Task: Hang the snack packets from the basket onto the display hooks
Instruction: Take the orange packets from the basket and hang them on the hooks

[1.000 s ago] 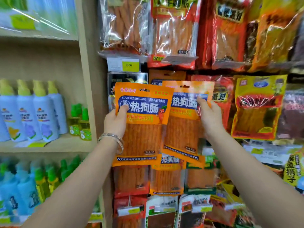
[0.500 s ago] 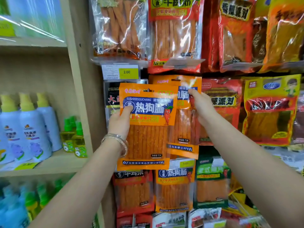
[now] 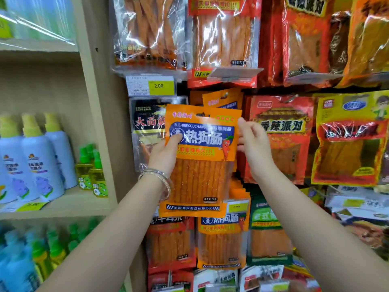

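The hung packet (image 3: 221, 100) is done (basket not visible); the left hand (image 3: 166, 152) grips the front packet (image 3: 200, 175), the right hand (image 3: 252, 144) pinches its edge, not yet hung.

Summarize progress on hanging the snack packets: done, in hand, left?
Done: one matching orange packet already hangs on the display just behind. In hand: the left hand grips an orange foil spicy-strip snack packet and the right hand pinches its right edge; its hang hole is not yet on a hook. Left: hooking this one. The basket is out of view, so the remaining count is unknown.
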